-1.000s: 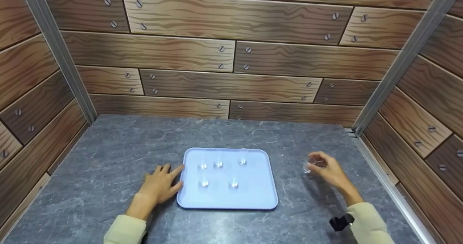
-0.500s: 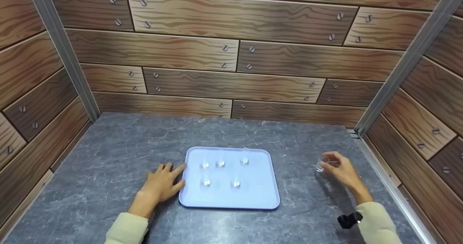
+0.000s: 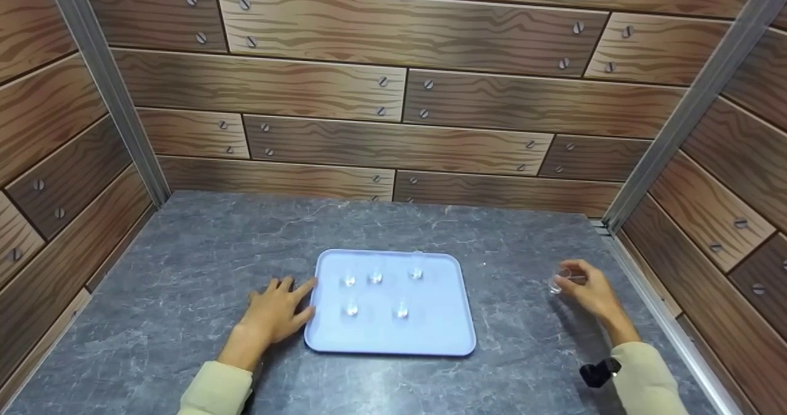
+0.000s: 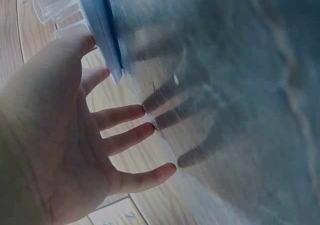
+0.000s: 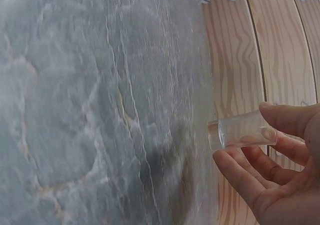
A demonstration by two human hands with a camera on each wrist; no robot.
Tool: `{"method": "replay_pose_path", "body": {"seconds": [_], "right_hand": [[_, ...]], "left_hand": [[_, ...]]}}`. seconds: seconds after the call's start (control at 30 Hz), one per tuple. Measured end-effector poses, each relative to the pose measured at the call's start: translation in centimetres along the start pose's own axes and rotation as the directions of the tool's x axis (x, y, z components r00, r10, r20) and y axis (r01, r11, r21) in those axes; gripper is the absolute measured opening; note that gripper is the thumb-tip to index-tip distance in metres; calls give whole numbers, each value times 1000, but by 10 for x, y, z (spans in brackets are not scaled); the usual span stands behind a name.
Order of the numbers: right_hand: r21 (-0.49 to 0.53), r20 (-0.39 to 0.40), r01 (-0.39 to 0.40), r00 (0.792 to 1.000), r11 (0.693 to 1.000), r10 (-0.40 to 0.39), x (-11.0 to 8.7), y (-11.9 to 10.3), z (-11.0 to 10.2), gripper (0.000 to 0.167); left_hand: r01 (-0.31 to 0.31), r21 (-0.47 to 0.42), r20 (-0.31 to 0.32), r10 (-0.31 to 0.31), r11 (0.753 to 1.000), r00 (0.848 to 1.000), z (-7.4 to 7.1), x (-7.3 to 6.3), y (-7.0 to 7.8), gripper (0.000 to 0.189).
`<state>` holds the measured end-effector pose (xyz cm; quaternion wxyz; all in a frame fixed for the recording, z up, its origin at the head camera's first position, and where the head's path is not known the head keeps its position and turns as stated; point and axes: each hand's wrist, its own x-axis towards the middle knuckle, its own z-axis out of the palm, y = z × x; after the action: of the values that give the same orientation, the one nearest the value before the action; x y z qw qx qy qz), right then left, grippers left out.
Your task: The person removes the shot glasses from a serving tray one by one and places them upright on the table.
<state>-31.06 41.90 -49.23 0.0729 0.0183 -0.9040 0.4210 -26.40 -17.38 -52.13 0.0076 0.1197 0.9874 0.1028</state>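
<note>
"Wood-look walls (image 3: 393, 95) go up on three sides, with drawn-on screws (image 3: 245, 3), and gray posts (image 3: 101, 83) stand in the corners. What's down below?"

"Gray worktop (image 3: 246, 230), with thin pale lines. On it lies a blue tray (image 3: 430, 335)."

"What's on the tray?"

"Five clear cups (image 3: 375, 277). Three are in the far row: two near each other on the left, and one off to the right. Two more are in the near row."

"Is anyone touching the tray?"

"Yes, the left hand (image 3: 270, 313). Its fingers are spread. The thumb and the pointing finger touch the tray's left edge, and the rest reach down to the worktop."

"And the right hand (image 3: 587, 289)?"

"It's well away from the tray, over on the right. It's pinching one more cup (image 5: 245, 130) between thumb and fingers, with the bottom toward the worktop."

"Does that cup touch the worktop?"

"I can't tell. It's very close."

"What about the sleeves (image 3: 215, 387)?"

"Pale yellow. Some small black thing (image 3: 597, 373) sits by the right cuff."
</note>
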Motion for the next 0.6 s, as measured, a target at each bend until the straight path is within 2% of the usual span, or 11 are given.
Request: {"method": "replay_pose_path", "body": {"seconds": [0.3, 0.6], "right_hand": [[9, -52, -23, 998, 1000, 23, 2, 10, -7, 46], [-12, -104, -40, 994, 999, 38, 3, 22, -8, 42]], "left_hand": [[9, 1, 15, -9, 1000, 1000, 0, 1, 0, 57], [11, -7, 16, -11, 1000, 1000, 1, 1, 0, 57]]}}
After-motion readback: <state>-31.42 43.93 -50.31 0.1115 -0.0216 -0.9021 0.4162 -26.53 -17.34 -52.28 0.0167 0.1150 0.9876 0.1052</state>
